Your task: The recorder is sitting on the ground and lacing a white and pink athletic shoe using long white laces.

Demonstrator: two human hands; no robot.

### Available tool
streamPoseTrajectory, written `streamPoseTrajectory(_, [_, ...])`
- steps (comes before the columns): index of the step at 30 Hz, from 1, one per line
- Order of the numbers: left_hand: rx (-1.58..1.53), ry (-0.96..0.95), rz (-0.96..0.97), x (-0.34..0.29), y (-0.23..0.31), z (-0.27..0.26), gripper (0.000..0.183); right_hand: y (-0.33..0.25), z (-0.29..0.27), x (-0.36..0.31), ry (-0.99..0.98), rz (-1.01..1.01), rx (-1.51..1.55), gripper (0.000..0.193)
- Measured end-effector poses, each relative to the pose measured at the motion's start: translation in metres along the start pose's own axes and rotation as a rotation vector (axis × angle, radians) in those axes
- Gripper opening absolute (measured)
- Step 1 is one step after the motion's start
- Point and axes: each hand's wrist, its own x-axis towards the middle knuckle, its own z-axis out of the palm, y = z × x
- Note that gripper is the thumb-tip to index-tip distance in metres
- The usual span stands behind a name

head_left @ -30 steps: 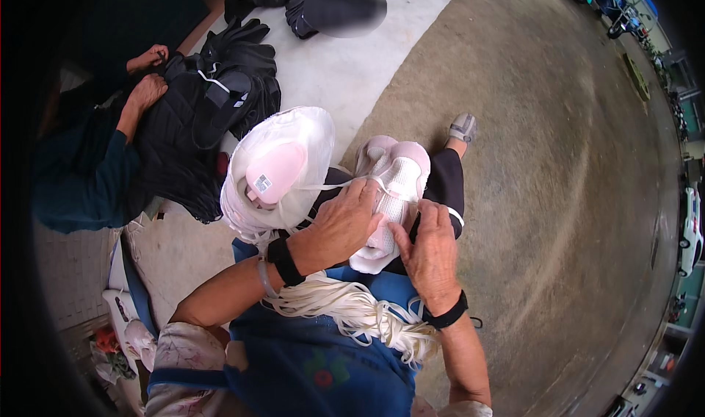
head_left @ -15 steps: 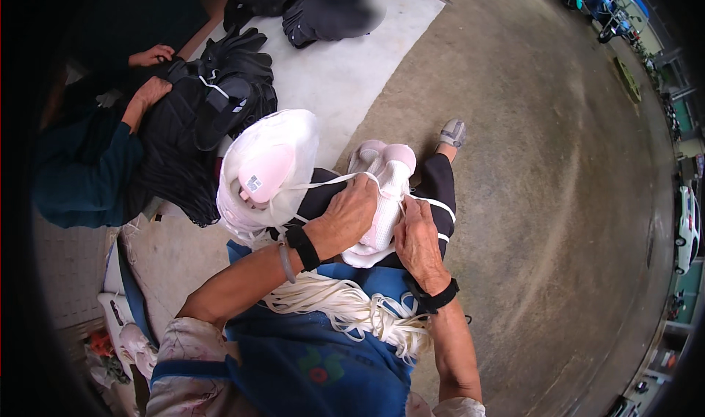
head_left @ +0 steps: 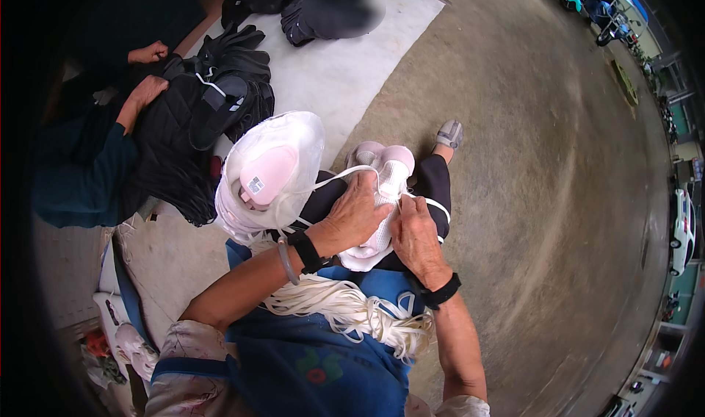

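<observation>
Sneaker upper (head_left: 394,178): pale pink and white mesh, lying over my lap between my two hands, its rounded pink end pointing away from me
Left hand (head_left: 352,215): on the left side of the upper, thumb spread apart from the fingers and reaching across the mesh; I cannot tell whether the fingers grip the lace beside them
Right hand (head_left: 418,241): narrow, fingertips bunched at the right edge of the upper; whether they pinch a lace I cannot tell
White lace (head_left: 339,174): stretched from near the bundle on my left to my left fingers; more white strands cross my right thigh (head_left: 433,178)
Change: a second ago my right thumb and fingers stood apart; now they have gathered at the edge, so both hands meet around the same stretch of lacing
White bundle (head_left: 305,141): just left of the upper, a pink insole-shaped piece (head_left: 272,171) showing inside
Spare laces (head_left: 352,307): a cream hank across my blue apron (head_left: 294,351)
Co-worker's hands (head_left: 150,90): to my left, at a black heap (head_left: 246,60)
</observation>
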Motion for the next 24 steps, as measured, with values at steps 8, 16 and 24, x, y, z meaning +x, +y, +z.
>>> streamPoseTrajectory(8, [0.008,-0.035,0.013,0.001,-0.009,0.009,0.057,0.000,-0.013,0.005,-0.032,-0.063,0.056,0.026])
streamPoseTrajectory(16, [0.026,-0.058,-0.036,0.005,0.000,0.003,0.052,-0.001,-0.006,0.005,0.017,-0.048,-0.014,0.023])
streamPoseTrajectory(24, [0.041,-0.015,0.025,0.001,-0.003,0.007,0.047,0.002,-0.013,0.004,0.033,-0.093,0.079,0.023])
